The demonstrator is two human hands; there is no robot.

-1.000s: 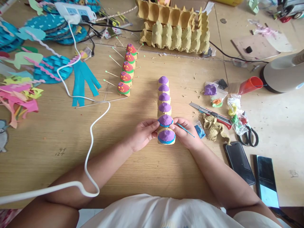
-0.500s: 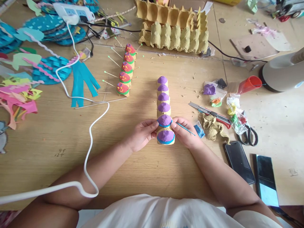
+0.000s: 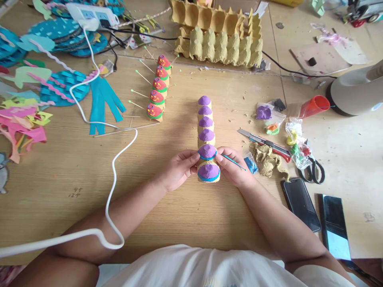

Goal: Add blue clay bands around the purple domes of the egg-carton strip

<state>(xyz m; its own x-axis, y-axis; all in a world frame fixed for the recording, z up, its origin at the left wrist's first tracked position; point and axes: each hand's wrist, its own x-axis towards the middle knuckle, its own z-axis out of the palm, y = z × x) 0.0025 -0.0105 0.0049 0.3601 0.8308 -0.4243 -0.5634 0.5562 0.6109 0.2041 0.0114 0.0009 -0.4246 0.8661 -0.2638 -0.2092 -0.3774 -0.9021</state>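
A strip of egg carton [image 3: 206, 162] stands lengthwise before me, its several bumps capped with purple clay [image 3: 206, 135]. Around the base of the nearest bump runs a blue clay band [image 3: 209, 179]. My left hand [image 3: 179, 169] grips the strip's left side at the second bump, thumb against the end of another blue band. On the opposite side, my right hand [image 3: 233, 167] pinches a thin blue clay strand [image 3: 233, 162] where it wraps that bump's front. The strand's loose tail sticks out over the hand to the right.
A finished-looking red and green caterpillar [image 3: 158, 91] with pins stands at back left. Egg cartons [image 3: 221, 46] lie behind. On the right are a utility knife [image 3: 263, 142], carton scraps [image 3: 267, 161], scissors [image 3: 316, 170] and phones [image 3: 301, 204]. A white cable [image 3: 115, 171] crosses the left.
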